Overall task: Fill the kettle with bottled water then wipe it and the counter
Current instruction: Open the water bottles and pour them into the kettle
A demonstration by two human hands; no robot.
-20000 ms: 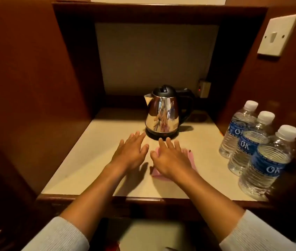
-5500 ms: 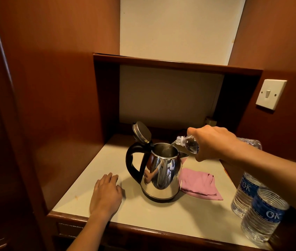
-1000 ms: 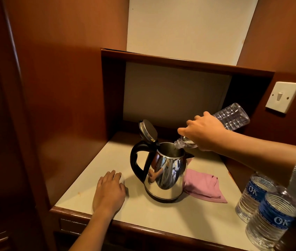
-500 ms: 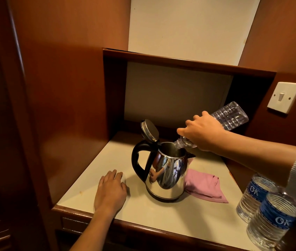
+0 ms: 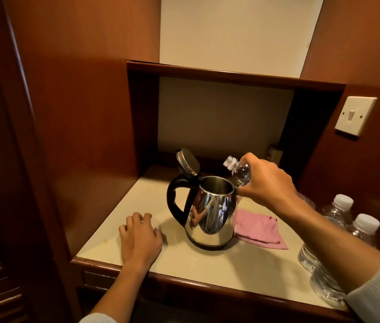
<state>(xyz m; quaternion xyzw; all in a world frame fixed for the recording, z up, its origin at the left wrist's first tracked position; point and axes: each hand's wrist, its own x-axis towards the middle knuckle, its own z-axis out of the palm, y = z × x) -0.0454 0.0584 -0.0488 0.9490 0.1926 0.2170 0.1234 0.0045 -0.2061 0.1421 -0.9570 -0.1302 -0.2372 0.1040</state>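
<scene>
The steel kettle (image 5: 211,216) stands on the cream counter (image 5: 207,264) with its lid (image 5: 188,162) flipped up and its black handle turned left. My right hand (image 5: 268,185) grips an uncapped clear water bottle (image 5: 240,171) just right of the kettle's mouth, neck pointing up and left, clear of the opening. Most of the bottle's body is hidden behind that hand. My left hand (image 5: 141,236) rests on the counter left of the kettle, fingers loosely bent, holding nothing I can see. A pink cloth (image 5: 259,229) lies crumpled right of the kettle's base.
Two capped water bottles (image 5: 340,213) (image 5: 366,227) stand at the counter's right edge under my right forearm. Wooden walls close in both sides, with a shelf overhead. A wall socket (image 5: 274,155) sits at the back right and a light switch (image 5: 354,115) on the right wall.
My right hand has swung the bottle from its downward pouring tilt over the kettle to neck-up, off to the kettle's right. My left hand's fingers have curled slightly on the counter.
</scene>
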